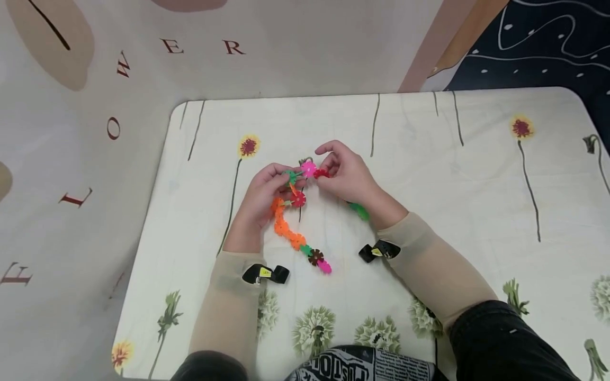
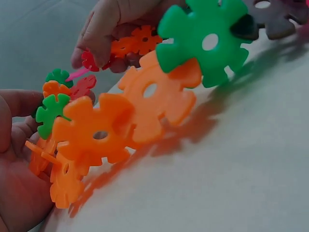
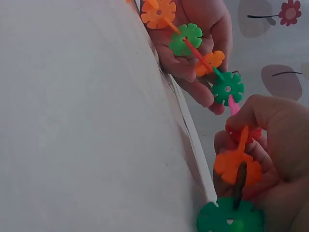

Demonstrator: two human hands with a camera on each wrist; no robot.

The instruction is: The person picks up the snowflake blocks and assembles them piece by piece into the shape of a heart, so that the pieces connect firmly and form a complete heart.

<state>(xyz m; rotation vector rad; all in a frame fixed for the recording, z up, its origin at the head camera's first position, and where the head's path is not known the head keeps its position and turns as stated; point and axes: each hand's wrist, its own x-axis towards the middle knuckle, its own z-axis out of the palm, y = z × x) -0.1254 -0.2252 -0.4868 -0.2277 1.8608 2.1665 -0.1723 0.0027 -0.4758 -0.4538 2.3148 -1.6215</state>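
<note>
A chain of interlocking plastic flower discs (image 1: 282,225) in orange, green, red, pink and brown curves below my left hand (image 1: 261,193). That hand holds the chain near a green disc (image 1: 292,177), with several discs along its palm and fingers in the right wrist view. My right hand (image 1: 350,174) pinches a red disc (image 3: 241,131) between thumb and fingers, beside a pink disc (image 1: 308,169) that lies between the hands. From the right hand, more of the chain continues through an orange disc (image 3: 236,166) to a green disc (image 3: 229,217). In the head view this stretch is mostly hidden.
The table's white cloth (image 1: 429,174) has printed flowers and stems. Behind and to the left hangs a pale lettered curtain (image 1: 310,58). A dark patterned fabric (image 1: 538,47) is at the back right. Each forearm wears a black wrist camera (image 1: 265,273).
</note>
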